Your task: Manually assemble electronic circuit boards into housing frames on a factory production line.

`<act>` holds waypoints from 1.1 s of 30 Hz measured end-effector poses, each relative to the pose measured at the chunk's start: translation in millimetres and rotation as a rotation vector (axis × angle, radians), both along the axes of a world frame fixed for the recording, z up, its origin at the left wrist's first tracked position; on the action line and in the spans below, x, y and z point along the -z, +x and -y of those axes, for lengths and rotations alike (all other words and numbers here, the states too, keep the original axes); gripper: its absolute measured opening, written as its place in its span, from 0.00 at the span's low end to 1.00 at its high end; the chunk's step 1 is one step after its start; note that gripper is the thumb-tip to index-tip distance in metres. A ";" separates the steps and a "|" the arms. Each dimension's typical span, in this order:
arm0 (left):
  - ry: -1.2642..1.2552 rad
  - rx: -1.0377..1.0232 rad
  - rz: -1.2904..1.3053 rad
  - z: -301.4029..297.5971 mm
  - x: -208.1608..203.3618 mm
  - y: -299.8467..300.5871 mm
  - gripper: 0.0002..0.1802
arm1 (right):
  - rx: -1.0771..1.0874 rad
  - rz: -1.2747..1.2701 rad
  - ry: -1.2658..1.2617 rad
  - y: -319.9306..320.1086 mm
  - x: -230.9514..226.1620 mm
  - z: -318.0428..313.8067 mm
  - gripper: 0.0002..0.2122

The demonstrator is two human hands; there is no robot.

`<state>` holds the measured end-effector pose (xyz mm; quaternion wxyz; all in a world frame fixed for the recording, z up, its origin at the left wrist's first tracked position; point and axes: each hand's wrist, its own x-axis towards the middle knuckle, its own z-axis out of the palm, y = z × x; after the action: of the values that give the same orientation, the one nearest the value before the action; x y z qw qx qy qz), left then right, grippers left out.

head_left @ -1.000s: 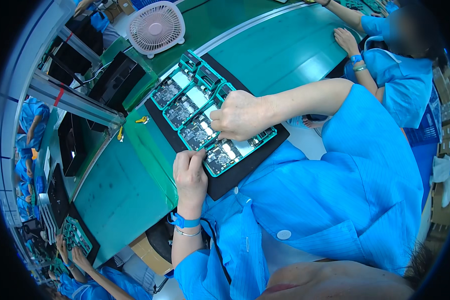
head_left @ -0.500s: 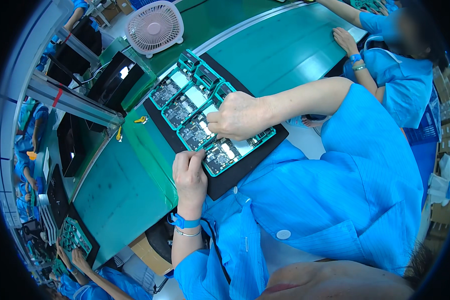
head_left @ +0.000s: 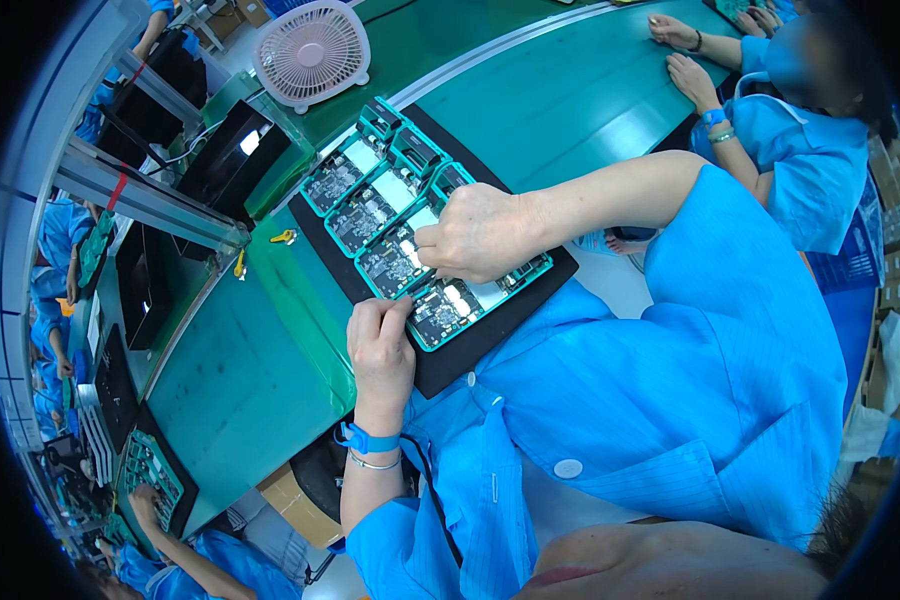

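Observation:
A teal tray [head_left: 488, 310] lies at a slant in front of me, with several circuit boards [head_left: 390, 263] in its compartments. Beneath it is a black mat [head_left: 448, 372]. My left hand [head_left: 378, 350] is at the tray's near-left edge, thumb and fingers pinched together beside the nearest compartments. Curled over the boards, my right hand [head_left: 482, 232] has its fingers bent down between the two nearest compartments. Whatever either hand's fingertips grip is hidden or too small to name. Black blocky parts [head_left: 418, 153] stand in the tray's far end.
A pink fan [head_left: 311, 55] stands beyond the tray. Two small yellow items [head_left: 285, 237] lie on the green bench [head_left: 240, 400] at the left. Black stands [head_left: 232, 160] line the left side. Co-workers sit at the upper right [head_left: 805, 170] and lower left.
My hands keep nearly the same place and pose. The co-worker at upper right has brought a second hand over the bench; at lower left, a co-worker's hand has shifted over another tray.

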<state>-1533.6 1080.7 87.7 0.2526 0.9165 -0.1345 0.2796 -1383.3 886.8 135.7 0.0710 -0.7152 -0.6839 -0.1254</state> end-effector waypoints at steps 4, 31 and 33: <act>0.034 0.030 0.006 -0.6 -1.9 2.6 0.13 | -0.002 0.010 0.011 0.9 2.2 -0.6 0.11; 0.144 -0.032 -0.391 -90.9 -6.6 31.0 0.53 | 0.496 -1.108 0.571 87.9 9.6 108.4 0.10; 0.108 -0.003 -0.378 -89.6 -9.9 38.7 0.53 | 0.566 -1.185 0.684 84.8 15.4 126.8 0.12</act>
<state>-1495.0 1170.3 97.6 0.2236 0.9650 -0.0982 0.0953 -1298.5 760.1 120.2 0.6121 -0.7500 -0.2430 0.0621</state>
